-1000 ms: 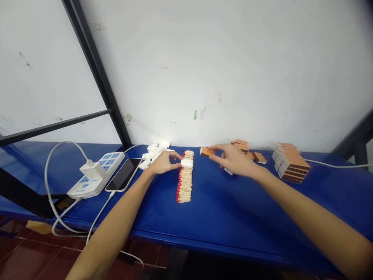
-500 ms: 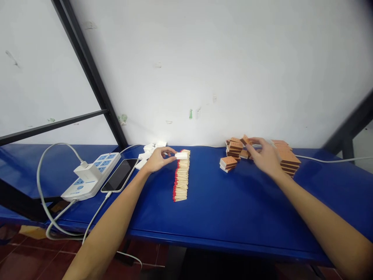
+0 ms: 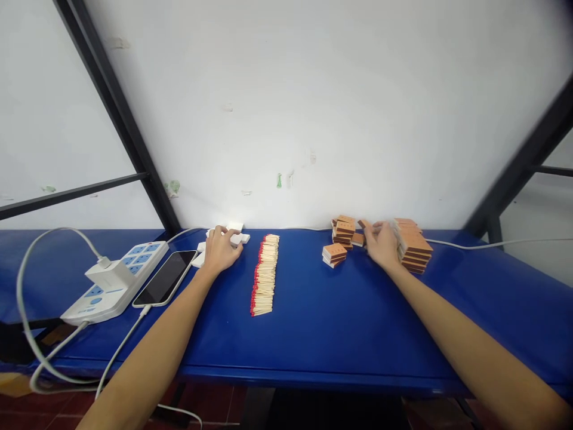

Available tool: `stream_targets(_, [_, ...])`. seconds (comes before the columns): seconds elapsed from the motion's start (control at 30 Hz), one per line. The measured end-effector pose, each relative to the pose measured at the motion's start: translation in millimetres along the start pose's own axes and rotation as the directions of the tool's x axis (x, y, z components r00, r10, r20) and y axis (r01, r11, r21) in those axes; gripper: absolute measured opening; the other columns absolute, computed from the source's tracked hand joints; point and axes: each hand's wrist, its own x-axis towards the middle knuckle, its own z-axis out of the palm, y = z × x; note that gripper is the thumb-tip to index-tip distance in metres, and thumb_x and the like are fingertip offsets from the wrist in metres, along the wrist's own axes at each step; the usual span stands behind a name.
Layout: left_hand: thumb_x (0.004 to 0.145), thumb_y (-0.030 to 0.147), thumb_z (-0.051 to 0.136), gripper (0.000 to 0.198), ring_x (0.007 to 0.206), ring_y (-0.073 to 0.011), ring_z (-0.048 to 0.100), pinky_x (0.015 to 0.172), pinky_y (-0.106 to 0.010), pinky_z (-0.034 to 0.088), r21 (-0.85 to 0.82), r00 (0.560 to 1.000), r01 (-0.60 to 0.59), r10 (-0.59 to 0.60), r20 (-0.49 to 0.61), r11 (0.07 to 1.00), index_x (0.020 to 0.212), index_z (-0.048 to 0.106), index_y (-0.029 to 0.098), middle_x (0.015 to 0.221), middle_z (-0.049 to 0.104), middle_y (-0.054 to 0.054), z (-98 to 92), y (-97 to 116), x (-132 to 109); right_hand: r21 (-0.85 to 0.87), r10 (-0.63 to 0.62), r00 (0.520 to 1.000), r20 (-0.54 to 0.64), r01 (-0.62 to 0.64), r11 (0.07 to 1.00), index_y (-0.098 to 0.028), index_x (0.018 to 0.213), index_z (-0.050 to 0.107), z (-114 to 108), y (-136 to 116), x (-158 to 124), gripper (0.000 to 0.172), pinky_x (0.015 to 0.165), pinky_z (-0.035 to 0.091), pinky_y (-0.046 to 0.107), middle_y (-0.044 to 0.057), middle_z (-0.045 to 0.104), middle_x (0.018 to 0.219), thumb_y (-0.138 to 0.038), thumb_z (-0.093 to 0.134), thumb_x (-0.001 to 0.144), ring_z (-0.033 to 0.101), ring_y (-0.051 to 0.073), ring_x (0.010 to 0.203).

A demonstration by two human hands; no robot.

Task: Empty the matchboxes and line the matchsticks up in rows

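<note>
My left hand (image 3: 220, 249) is at the pile of small white box trays (image 3: 200, 254) on the left, with a white tray (image 3: 240, 239) between its thumb and forefinger. To the right of it, a long row of red-tipped matches (image 3: 265, 275) lies on the blue table. My right hand (image 3: 380, 243) has its fingers closed on a small brown matchbox (image 3: 364, 225), partly hidden by them. Beside that hand rise a taller matchbox stack (image 3: 344, 230) and a bigger block of stacked matchboxes (image 3: 416, 246). A short matchbox stack (image 3: 334, 254) sits nearer to me.
On the left lie a white power strip (image 3: 129, 275) with a plugged-in charger (image 3: 110, 275) and a phone (image 3: 165, 278) on a cable. Black metal frame bars (image 3: 111, 107) rise at both sides. A white wall (image 3: 286, 119) stands behind the blue table (image 3: 313, 334).
My left hand has moved left from above the matches to the white tray pile. My right hand has lowered slightly with the matchbox. The whole view has shifted a little.
</note>
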Motion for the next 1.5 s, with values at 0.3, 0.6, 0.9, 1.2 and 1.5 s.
stream_targets(0.3, [0.089,0.043,0.056,0.032,0.105,-0.0275,0.054,0.101,-0.046,0.042,-0.395,0.997,-0.032,0.058,0.054,0.918,0.11,0.072,0.025,0.106,0.056,-0.008,-1.1,26,-1,0.032,-0.019,0.999,0.039,0.018,0.999,-0.021,0.096,0.058,-27,-33,-5,0.027,0.088,0.044,0.043,0.012,0.067,0.103,-0.045,0.048,0.089,0.061,0.026,0.086])
stream_targets(0.6, [0.082,0.031,0.061,0.036,0.113,-0.025,0.055,0.096,-0.039,0.046,-0.712,0.96,0.214,-0.009,0.279,0.669,0.118,0.066,0.023,0.128,0.062,-0.006,11.6,59,-11,0.287,-0.287,0.901,0.327,0.195,0.938,-0.024,0.072,0.04,-59,-90,-35,0.026,0.083,0.042,0.038,0.005,0.069,0.102,-0.041,0.054,0.087,0.055,0.027,0.103])
stream_targets(0.9, [0.076,0.022,0.061,0.051,0.125,-0.0266,0.048,0.1,-0.042,0.044,-0.728,0.943,0.243,0.018,0.331,0.641,0.127,0.061,0.027,0.136,0.054,-0.006,16.0,59,-14,0.107,-0.41,0.853,0.322,0.397,0.912,-0.023,0.096,0.06,-42,-76,-38,0.018,0.077,0.046,0.037,0.008,0.063,0.1,-0.037,0.048,0.093,0.06,0.024,0.087])
stream_targets(1.2, [0.08,0.028,0.06,0.044,0.119,-0.0258,0.051,0.099,-0.041,0.045,-0.696,0.945,0.23,0.016,0.327,0.68,0.124,0.062,0.026,0.128,0.054,-0.007,19.0,61,-14,0.147,-0.457,0.726,0.514,0.45,0.881,-0.023,0.135,0.055,-27,-78,-51,0.045,0.109,0.04,0.045,0.01,0.058,0.136,-0.023,0.049,0.089,0.052,0.029,0.128])
stream_targets(1.5, [0.082,0.025,0.057,0.045,0.118,-0.0241,0.052,0.106,-0.041,0.042,-0.68,0.947,0.219,0.014,0.319,0.7,0.127,0.062,0.028,0.13,0.052,-0.006,25.3,58,-12,0.204,-0.447,0.737,0.506,0.401,0.893,-0.024,0.124,0.057,-19,-72,-50,0.037,0.101,0.046,0.041,0.009,0.061,0.127,-0.021,0.054,0.086,0.061,0.026,0.114])
